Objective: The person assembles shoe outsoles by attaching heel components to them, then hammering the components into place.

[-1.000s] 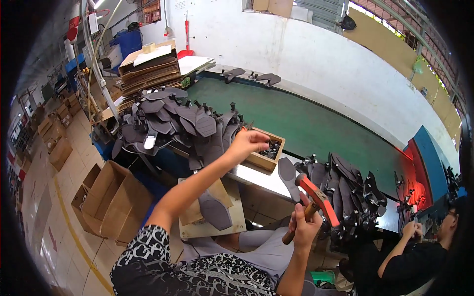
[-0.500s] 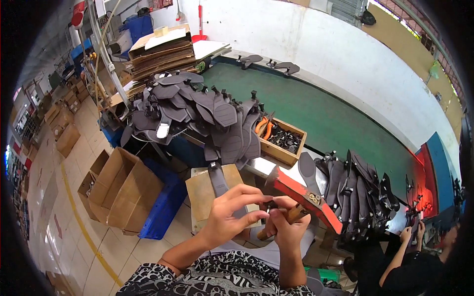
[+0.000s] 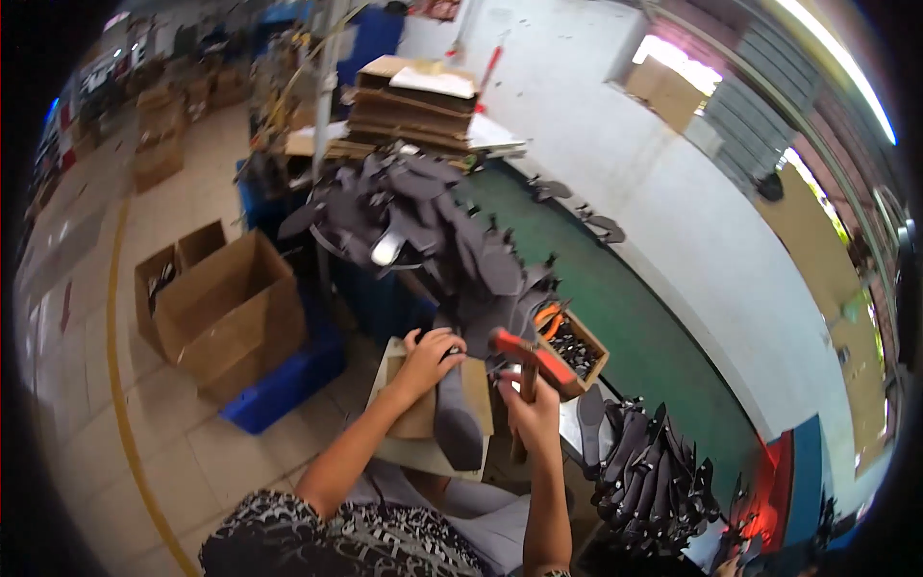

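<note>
the green conveyor belt (image 3: 663, 327) runs from upper middle to lower right, and its near edge is crowded: a big heap of dark shoe soles (image 3: 433, 231) lies at its upper-left side, a smaller pile of soles (image 3: 644, 462) at its lower end. left of the heap, tiled floor (image 3: 96, 385) lies open, with an open cardboard box (image 3: 226, 308) and a blue crate (image 3: 279, 385) under it. a stack of flattened cardboard (image 3: 409, 101) sits beyond the heap. a small wooden box (image 3: 577, 351) of dark small parts sits just below the heap at the belt's edge. beside that box, a tan board (image 3: 423, 413) carries one dark sole (image 3: 457, 423). the left hand (image 3: 428, 361) presses on the sole's upper end, fingers curled down onto it. the right hand (image 3: 534, 418) is closed around the wooden handle of a red-headed hammer (image 3: 534, 361), head raised just above the sole.
</note>
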Demonstrator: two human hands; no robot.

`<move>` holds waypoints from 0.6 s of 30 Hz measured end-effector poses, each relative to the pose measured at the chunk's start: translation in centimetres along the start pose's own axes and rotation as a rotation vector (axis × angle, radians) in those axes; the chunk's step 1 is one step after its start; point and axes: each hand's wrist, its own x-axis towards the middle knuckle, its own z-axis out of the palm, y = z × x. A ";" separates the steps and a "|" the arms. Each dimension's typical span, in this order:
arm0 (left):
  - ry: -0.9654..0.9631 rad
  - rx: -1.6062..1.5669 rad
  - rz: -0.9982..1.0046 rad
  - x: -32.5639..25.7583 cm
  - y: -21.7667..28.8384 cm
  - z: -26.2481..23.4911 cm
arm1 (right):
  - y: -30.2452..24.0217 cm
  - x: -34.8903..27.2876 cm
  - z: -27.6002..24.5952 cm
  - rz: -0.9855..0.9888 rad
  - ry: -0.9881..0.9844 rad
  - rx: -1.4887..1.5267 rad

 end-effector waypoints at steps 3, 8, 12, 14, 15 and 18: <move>-0.004 -0.113 -0.028 0.1 0.5 -0.1 | 2.5 2.7 1.6 -0.035 -0.052 -0.006; -0.117 -0.076 -0.116 -2.3 0.5 -0.4 | 3.9 4.7 3.4 -0.075 -0.249 -0.089; -0.090 -0.157 -0.128 -2.7 0.7 -0.5 | 5.2 4.7 3.7 -0.033 -0.288 -0.117; -0.079 -0.216 -0.141 -2.8 0.6 -0.3 | 5.5 4.7 4.0 -0.049 -0.263 -0.001; -0.072 -0.216 -0.145 -2.7 0.6 -0.2 | 5.6 4.7 3.8 -0.050 -0.270 -0.003; -0.134 -0.178 -0.136 -2.7 0.2 -0.1 | 5.5 4.7 3.6 -0.027 -0.262 -0.073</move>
